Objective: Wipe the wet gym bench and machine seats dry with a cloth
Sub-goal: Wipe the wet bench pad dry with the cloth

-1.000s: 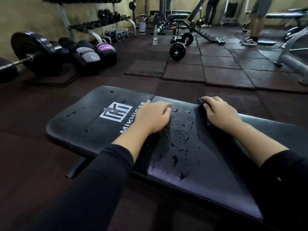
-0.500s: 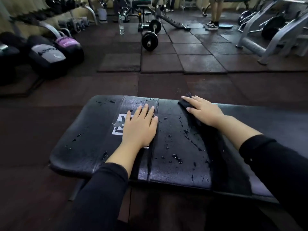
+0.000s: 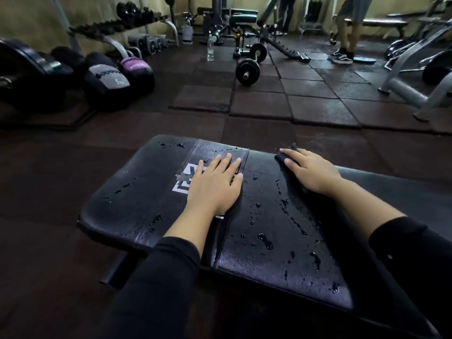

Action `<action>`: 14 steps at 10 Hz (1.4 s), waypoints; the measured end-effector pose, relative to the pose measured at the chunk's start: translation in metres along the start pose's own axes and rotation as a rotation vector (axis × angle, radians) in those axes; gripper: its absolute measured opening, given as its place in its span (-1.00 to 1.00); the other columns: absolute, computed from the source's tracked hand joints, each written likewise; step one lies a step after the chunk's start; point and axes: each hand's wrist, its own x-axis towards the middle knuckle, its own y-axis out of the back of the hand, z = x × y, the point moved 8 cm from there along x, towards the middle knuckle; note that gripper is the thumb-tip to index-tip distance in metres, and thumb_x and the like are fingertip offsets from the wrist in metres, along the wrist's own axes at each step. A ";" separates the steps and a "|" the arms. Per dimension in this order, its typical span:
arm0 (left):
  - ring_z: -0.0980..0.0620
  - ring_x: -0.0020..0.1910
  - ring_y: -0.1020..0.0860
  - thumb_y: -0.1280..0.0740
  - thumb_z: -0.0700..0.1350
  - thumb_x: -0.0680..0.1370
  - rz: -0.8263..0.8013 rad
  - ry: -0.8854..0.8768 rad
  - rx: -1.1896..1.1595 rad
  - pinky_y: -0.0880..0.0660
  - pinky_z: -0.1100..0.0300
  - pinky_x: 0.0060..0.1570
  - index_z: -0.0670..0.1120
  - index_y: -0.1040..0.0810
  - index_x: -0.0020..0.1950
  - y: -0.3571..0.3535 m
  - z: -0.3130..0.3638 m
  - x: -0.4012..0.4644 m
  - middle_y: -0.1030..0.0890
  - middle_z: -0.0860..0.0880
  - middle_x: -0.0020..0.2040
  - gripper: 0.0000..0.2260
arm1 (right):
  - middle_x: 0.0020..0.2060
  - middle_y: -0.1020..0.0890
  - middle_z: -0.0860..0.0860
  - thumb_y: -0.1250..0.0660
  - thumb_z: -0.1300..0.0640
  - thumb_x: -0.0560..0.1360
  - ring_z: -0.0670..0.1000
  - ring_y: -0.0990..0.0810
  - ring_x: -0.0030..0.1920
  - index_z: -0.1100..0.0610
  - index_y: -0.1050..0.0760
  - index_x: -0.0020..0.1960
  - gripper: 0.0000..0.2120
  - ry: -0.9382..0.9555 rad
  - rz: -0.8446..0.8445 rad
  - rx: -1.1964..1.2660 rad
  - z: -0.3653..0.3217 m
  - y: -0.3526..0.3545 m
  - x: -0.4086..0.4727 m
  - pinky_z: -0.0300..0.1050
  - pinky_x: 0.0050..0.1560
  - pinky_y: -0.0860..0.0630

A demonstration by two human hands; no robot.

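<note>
Rubber-tiled gym floor [image 3: 269, 101], dark reddish-brown, lay under everything in view. Black padded gym bench [image 3: 137, 204] ran across the foreground from lower right to centre left; its vinyl surface carried scattered water droplets [image 3: 265, 241], thickest on the panel between the two hands, with a few more near the far left edge. A white printed logo [image 3: 182, 182] sat on the bench's left panel, partly covered. Dumbbell rack [image 3: 137, 28] stood against the far left wall, with two medicine balls on the floor before it: one grey-panelled [image 3: 107, 79], one purple-panelled [image 3: 137, 67]. A loaded barbell [image 3: 247, 70] lay on the tiles at centre, near a clear water bottle [image 3: 209, 50] standing upright. Legs of a standing person [image 3: 347, 33] were visible at the far right, beside a grey machine frame [image 3: 403, 89]. Left hand [image 3: 212, 187] lay flat on the bench over the logo, fingers straight and slightly spread, holding nothing. Right hand [image 3: 310, 170] pressed flat, fingers extended, on a dark cloth [image 3: 285, 156] at the bench's far edge; the cloth showed only beyond the fingertips.
</note>
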 end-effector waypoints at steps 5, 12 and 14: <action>0.17 0.55 0.10 0.09 0.11 0.67 0.004 0.007 0.005 0.20 0.01 0.52 0.18 0.01 0.57 -0.001 -0.001 0.003 0.04 0.17 0.58 -0.55 | 0.49 -0.05 -0.27 0.09 -0.11 0.60 -0.25 0.12 0.49 -0.29 -0.01 0.47 -0.57 0.514 -0.153 -0.061 -0.047 -0.018 -0.054 -0.29 0.46 0.18; 0.17 0.55 0.11 0.09 0.11 0.67 0.003 0.002 0.001 0.21 0.02 0.52 0.18 0.01 0.57 0.000 -0.001 0.001 0.04 0.17 0.58 -0.55 | 0.47 -0.15 -0.27 0.08 -0.17 0.59 -0.27 0.05 0.48 -0.30 -0.09 0.45 -0.57 0.574 -0.144 -0.036 -0.030 -0.012 -0.051 -0.40 0.42 0.21; 0.17 0.55 0.10 0.08 0.12 0.67 0.006 0.015 0.005 0.20 0.01 0.52 0.19 0.00 0.57 -0.002 0.000 0.003 0.03 0.17 0.58 -0.55 | 0.47 -0.22 -0.14 -0.04 -0.07 0.62 -0.16 -0.11 0.48 -0.29 -0.20 0.42 -0.63 0.239 -0.066 -0.011 0.001 0.002 0.006 -0.26 0.35 -0.07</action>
